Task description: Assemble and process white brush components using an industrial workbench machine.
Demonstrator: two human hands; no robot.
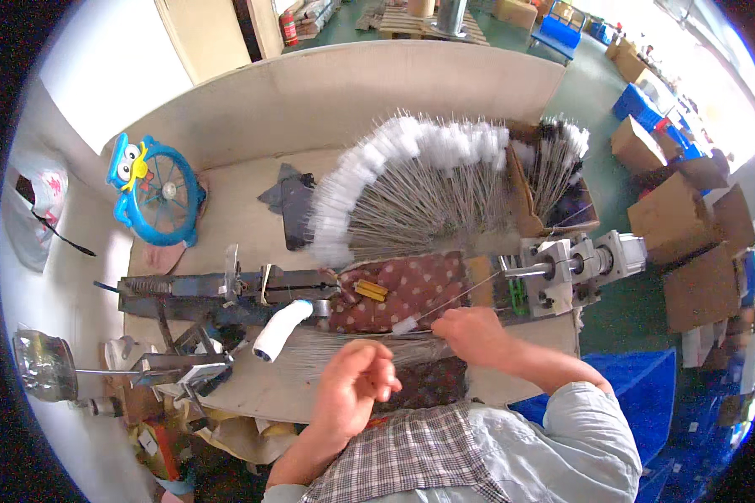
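Observation:
My right hand (476,337) is at the front edge of a brown dotted cloth, fingertips pinched on what looks like a thin wire. Just left of these fingers lies a small white-tufted wire brush (404,325); a thin wire slants from it up toward the motor spindle (524,271). Over the front of the bench, my left hand (356,381) is loosely curled, with nothing visible in it. Between the hands and beyond them, a bundle of thin bare wires (319,356) lies along the bench. A yellow piece (371,290) rests on the dotted cloth (428,285).
A large fan of white-tufted wire brushes (428,184) lies at the back, beside a cardboard box (524,197) of more brushes. To the left are a metal clamping fixture (201,287), a white-wrapped handle (282,330) and a blue toy-faced fan (164,191). The motor unit (600,261) stands right.

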